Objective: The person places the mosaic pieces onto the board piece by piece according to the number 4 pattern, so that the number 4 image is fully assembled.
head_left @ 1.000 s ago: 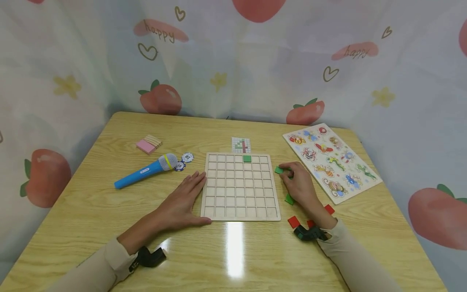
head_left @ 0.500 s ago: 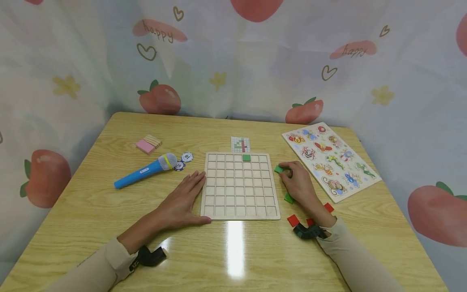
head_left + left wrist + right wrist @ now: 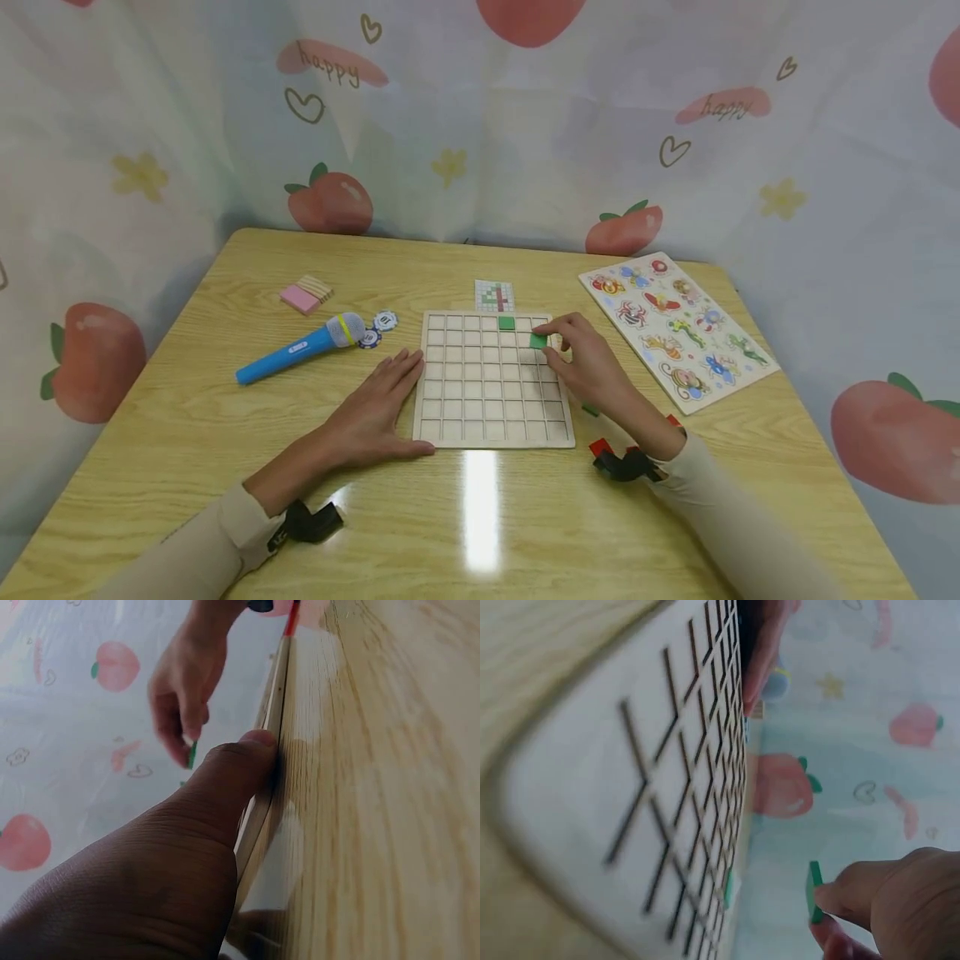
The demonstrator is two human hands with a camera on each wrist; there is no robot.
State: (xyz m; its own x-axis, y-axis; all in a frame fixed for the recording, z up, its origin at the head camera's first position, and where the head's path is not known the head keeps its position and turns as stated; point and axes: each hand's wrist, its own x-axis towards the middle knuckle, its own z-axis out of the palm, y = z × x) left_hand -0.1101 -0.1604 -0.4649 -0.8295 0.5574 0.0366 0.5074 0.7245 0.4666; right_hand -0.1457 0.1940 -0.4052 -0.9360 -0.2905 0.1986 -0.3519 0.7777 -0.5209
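Observation:
Between thumb and fingertips my right hand (image 3: 594,362) pinches a green square tile (image 3: 537,341), held above the upper right of the wooden grid board (image 3: 483,383). The right wrist view shows that tile (image 3: 814,892) raised off the board. Another green tile (image 3: 507,323) lies in a cell of the board's top row. My left hand (image 3: 371,412) rests at the board's left side, fingers along the edge and thumb at the near left corner. In the left wrist view its thumb (image 3: 240,761) touches the board's edge.
A small pattern card (image 3: 494,296) lies behind the board. Left are a blue toy microphone (image 3: 300,348), poker chips (image 3: 386,322) and pink and striped blocks (image 3: 300,300). Right are an animal puzzle board (image 3: 678,333), a green tile (image 3: 591,409) and red tiles (image 3: 601,447) near the right wrist.
My right hand has lifted a green tile from the table right of the board and carried it left over the grid. The left hand has stayed in place.

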